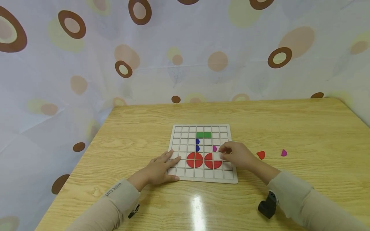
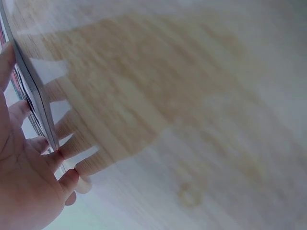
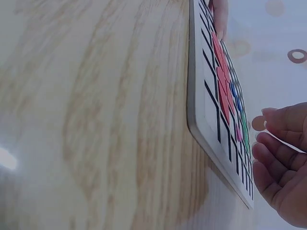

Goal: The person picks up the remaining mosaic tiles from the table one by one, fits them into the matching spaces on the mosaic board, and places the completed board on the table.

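A white grid board [image 1: 189, 174] lies flat on the table. My left hand [image 1: 157, 168] rests on its left edge with fingers spread, the thumb by the front left corner. Over the right edge hovers my right hand [image 1: 238, 155], fingers loosely bent, with nothing visible between them. Close to its fingertips is a magenta piece [image 1: 214, 149] in a square. Red quarter-circle pieces [image 1: 190, 163] form one full disc; beside it, a second red disc [image 1: 208, 164] shows three quarters. Farther up the board are blue rounded pieces [image 1: 198, 148] and two green squares [image 1: 200, 135].
Right of the board, a loose red quarter piece [image 1: 261, 155] and a loose magenta piece [image 1: 284, 153] lie on the wooden table [image 1: 318, 128]. A patterned cloth [image 1: 196, 77] hangs behind and left of the table. Each wrist wears a black camera [image 1: 267, 205].
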`<act>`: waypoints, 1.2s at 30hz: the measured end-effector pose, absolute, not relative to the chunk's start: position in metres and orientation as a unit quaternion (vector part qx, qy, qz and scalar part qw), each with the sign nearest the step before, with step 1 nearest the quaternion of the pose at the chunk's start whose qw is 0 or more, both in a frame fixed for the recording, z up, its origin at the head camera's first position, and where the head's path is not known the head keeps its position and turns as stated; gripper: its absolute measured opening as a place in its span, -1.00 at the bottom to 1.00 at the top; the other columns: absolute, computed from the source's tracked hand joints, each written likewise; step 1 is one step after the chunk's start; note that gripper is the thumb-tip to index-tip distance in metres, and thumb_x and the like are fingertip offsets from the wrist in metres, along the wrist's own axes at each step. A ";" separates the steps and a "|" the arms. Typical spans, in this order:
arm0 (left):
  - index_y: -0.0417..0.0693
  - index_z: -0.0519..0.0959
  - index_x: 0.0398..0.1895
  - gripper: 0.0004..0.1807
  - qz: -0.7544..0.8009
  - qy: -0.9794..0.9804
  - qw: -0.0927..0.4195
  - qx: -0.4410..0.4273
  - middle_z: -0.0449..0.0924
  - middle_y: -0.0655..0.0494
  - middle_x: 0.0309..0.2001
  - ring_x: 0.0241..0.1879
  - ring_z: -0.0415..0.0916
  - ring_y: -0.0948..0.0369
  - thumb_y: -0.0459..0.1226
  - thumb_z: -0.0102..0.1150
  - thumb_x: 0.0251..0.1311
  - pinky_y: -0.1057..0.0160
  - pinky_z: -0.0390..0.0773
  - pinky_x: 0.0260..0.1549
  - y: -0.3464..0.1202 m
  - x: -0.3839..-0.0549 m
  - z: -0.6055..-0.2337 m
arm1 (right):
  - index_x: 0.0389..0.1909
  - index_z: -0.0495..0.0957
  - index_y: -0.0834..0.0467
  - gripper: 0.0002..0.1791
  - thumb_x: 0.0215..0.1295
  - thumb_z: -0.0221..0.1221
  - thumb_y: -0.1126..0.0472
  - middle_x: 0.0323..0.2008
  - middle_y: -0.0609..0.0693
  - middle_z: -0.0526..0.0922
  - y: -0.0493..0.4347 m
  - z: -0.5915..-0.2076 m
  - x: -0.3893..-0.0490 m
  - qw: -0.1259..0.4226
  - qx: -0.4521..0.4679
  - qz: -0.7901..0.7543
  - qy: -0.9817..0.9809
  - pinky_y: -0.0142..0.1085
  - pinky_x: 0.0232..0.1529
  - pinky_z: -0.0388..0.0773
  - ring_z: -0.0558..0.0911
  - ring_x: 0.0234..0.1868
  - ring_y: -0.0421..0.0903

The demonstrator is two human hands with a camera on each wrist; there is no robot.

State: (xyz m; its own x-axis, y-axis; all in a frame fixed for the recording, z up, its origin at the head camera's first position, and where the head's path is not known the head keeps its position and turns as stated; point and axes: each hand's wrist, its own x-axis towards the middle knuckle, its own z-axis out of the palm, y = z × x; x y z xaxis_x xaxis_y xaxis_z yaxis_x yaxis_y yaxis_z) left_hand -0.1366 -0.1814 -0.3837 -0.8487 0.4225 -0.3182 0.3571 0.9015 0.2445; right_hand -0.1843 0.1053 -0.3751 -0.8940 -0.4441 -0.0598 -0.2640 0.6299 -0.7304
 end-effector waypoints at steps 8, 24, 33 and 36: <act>0.22 0.04 0.30 -0.24 0.078 0.960 0.180 0.201 -0.22 -0.01 0.33 0.28 -0.26 0.03 0.20 -0.08 0.01 -0.05 -0.03 0.10 -0.181 -0.136 -0.383 | -0.30 0.52 0.26 -0.83 0.05 0.17 0.31 -0.39 -0.02 0.52 0.121 -0.371 -0.178 0.112 -0.183 -0.385 0.898 -0.28 -0.33 0.41 0.45 -0.32 -0.09; 0.23 0.02 0.30 -0.23 0.071 0.961 0.176 0.202 -0.23 0.00 0.33 0.28 -0.26 0.03 0.21 -0.09 0.00 -0.08 -0.02 0.09 -0.182 -0.137 -0.386 | -0.20 0.48 0.30 -0.73 0.12 0.13 0.22 -0.29 0.05 0.52 0.166 -0.374 -0.171 0.099 -0.182 -0.385 0.899 -0.27 -0.33 0.41 0.46 -0.27 -0.06; 0.21 0.01 0.31 -0.22 0.073 0.960 0.176 0.206 -0.23 -0.01 0.33 0.28 -0.25 0.02 0.21 -0.09 0.01 -0.09 -0.02 0.08 -0.182 -0.137 -0.386 | -0.14 0.44 0.34 -0.64 0.11 0.14 0.18 -0.23 0.11 0.50 0.188 -0.377 -0.169 0.119 -0.172 -0.388 0.898 -0.22 -0.27 0.42 0.46 -0.22 0.00; 0.21 0.02 0.30 -0.23 0.071 0.960 0.176 0.204 -0.23 -0.01 0.33 0.28 -0.25 0.02 0.21 -0.09 0.01 -0.08 -0.01 0.08 -0.182 -0.137 -0.385 | -0.12 0.42 0.35 -0.62 0.12 0.13 0.17 -0.20 0.13 0.49 0.195 -0.377 -0.169 0.123 -0.170 -0.389 0.897 -0.19 -0.25 0.42 0.45 -0.19 0.03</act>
State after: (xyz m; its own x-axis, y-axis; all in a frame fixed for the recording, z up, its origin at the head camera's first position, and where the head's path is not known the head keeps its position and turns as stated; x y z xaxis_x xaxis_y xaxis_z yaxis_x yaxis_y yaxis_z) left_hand -0.1365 -0.1815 -0.3854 -0.8546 0.4170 -0.3095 0.3669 0.9066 0.2084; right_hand -0.1693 0.1948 -0.3774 -0.9123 -0.4000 -0.0883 -0.2092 0.6402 -0.7392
